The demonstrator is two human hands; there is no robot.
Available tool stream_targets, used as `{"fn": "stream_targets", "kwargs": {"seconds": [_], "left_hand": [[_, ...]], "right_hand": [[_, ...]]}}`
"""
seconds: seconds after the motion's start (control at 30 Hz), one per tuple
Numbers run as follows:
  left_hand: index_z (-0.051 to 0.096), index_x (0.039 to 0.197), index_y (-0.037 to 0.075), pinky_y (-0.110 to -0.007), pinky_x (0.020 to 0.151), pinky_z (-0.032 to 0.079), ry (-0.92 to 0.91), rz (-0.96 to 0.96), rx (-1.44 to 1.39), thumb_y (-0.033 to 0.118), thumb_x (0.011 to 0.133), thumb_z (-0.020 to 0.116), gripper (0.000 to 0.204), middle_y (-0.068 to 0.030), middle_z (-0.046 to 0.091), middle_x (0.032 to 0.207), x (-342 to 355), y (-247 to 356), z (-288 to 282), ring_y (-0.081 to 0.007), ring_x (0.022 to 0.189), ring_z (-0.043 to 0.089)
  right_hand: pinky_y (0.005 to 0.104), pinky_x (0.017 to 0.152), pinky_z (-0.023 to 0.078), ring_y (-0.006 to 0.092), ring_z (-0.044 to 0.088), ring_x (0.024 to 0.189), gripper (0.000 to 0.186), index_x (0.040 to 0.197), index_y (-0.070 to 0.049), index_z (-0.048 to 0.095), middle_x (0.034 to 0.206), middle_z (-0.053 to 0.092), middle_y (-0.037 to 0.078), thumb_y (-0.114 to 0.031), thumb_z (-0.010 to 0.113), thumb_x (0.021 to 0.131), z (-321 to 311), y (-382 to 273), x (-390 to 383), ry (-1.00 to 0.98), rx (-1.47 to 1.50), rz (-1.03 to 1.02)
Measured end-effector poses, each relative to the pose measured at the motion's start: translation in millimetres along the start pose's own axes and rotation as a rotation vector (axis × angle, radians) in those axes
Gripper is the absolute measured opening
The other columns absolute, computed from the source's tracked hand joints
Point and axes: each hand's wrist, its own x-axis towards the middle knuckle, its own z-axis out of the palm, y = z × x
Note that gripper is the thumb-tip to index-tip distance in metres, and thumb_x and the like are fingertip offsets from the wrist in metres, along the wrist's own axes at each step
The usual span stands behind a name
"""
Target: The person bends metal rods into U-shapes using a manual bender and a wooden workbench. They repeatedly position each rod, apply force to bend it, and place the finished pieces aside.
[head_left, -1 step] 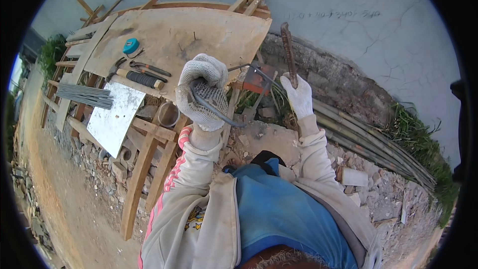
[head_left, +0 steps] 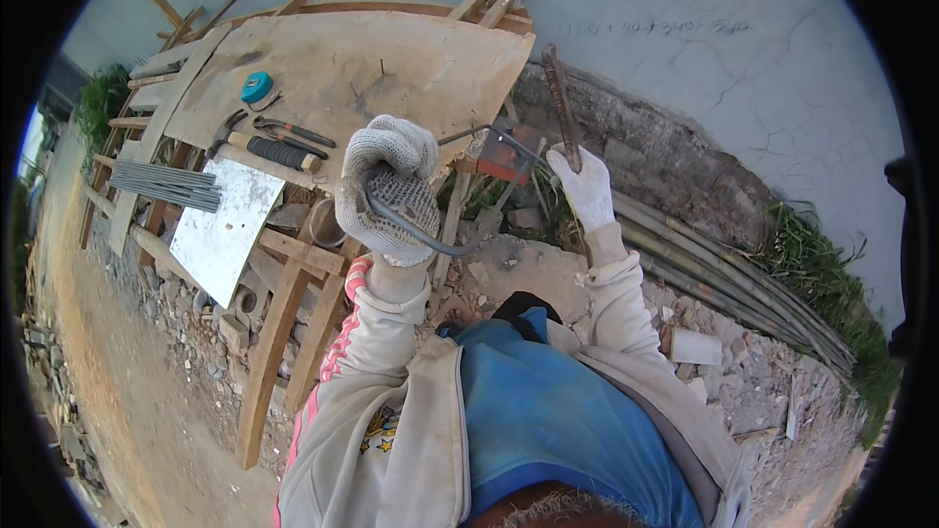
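My left hand (head_left: 393, 161), in a knitted white glove, is closed round a bent grey steel rod (head_left: 416, 233). One part of the rod curves out below the fist; a thin bent length beyond the fist reaches toward a reddish block (head_left: 502, 154) at the bench corner. Whether both lengths are one piece is hidden by the glove. My right hand (head_left: 589, 194), gloved too, grips the lower end of a rusty brown bar (head_left: 559, 103) that points up and away. A dark straight rod (head_left: 538, 158) runs from near the block toward my right hand.
On the wooden bench (head_left: 293, 54) lie a teal tape measure (head_left: 256, 87), pincers (head_left: 293, 129), a hammer (head_left: 227, 130) and a black-wrapped wooden handle (head_left: 274, 154). Cut rods (head_left: 166, 184) rest beside a white sheet (head_left: 230, 220). Bamboo poles (head_left: 734, 284) lie along the wall at right.
My left hand has shifted slightly left and down, carrying the bent rod with it. The rusty bar and my right hand have moved a little to the left.
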Motion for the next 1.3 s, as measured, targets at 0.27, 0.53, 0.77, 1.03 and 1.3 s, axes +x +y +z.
{"fn": "stream_targets", "kwargs": {"seconds": [0.27, 0.53, 0.77, 1.03, 1.3], "left_hand": [[0.065, 0.128, -0.006, -0.032, 0.075, 0.052, 0.57, -0.355, 0.616, 0.05, 0.105, 0.045, 0.063, -0.0157, 0.065, 0.111, -91, 83, -15, -0.0208, 0.087, 0.064], [0.072, 0.116, -0.003, -0.024, 0.061, 0.039, 0.798, -1.019, 1.24, 0.026, 0.103, 0.062, 0.033, 0.0012, 0.063, 0.084, -191, 68, 5, -0.0057, 0.071, 0.048], [0.073, 0.11, -0.002, -0.025, 0.06, 0.042, 0.93, -0.818, 1.329, 0.023, 0.102, 0.064, 0.028, -0.0006, 0.067, 0.086, -208, 43, 31, -0.0053, 0.065, 0.051], [0.072, 0.111, -0.006, -0.031, 0.083, 0.05, 0.847, -0.768, 1.497, 0.021, 0.1, 0.065, 0.029, -0.0083, 0.072, 0.093, -197, 37, 48, -0.0153, 0.089, 0.063], [0.074, 0.11, -0.005, -0.031, 0.086, 0.052, 0.939, -0.858, 1.486, 0.02, 0.098, 0.068, 0.028, -0.0098, 0.074, 0.096, -191, 45, 32, -0.0159, 0.091, 0.066]], "right_hand": [[0.0252, 0.049, 0.041, 0.0065, 0.054, 0.054, 0.024, 0.107, 0.0, 0.072, 0.068, 0.062, -0.001, -0.022, 0.073, 0.097, -9, -5, 11, -0.226, 0.155, 0.133], [0.0254, 0.054, 0.041, 0.0062, 0.054, 0.059, 0.024, 0.106, -0.001, 0.073, 0.07, 0.062, -0.001, -0.023, 0.074, 0.097, -9, 7, 52, -0.325, 0.176, -0.022], [0.0321, 0.066, 0.045, 0.0116, 0.053, 0.068, 0.026, 0.099, -0.001, 0.07, 0.072, 0.06, 0.001, -0.027, 0.07, 0.099, -14, 10, 62, -0.444, 0.067, -0.103], [0.0297, 0.063, 0.043, 0.0089, 0.051, 0.067, 0.021, 0.097, -0.001, 0.069, 0.072, 0.059, 0.001, -0.022, 0.072, 0.098, -10, 32, 67, -0.387, 0.172, -0.074], [0.0331, 0.064, 0.045, 0.0137, 0.052, 0.066, 0.023, 0.094, -0.001, 0.067, 0.072, 0.059, 0.004, -0.023, 0.071, 0.099, 0, 41, 62, -0.413, 0.161, 0.013]]}}
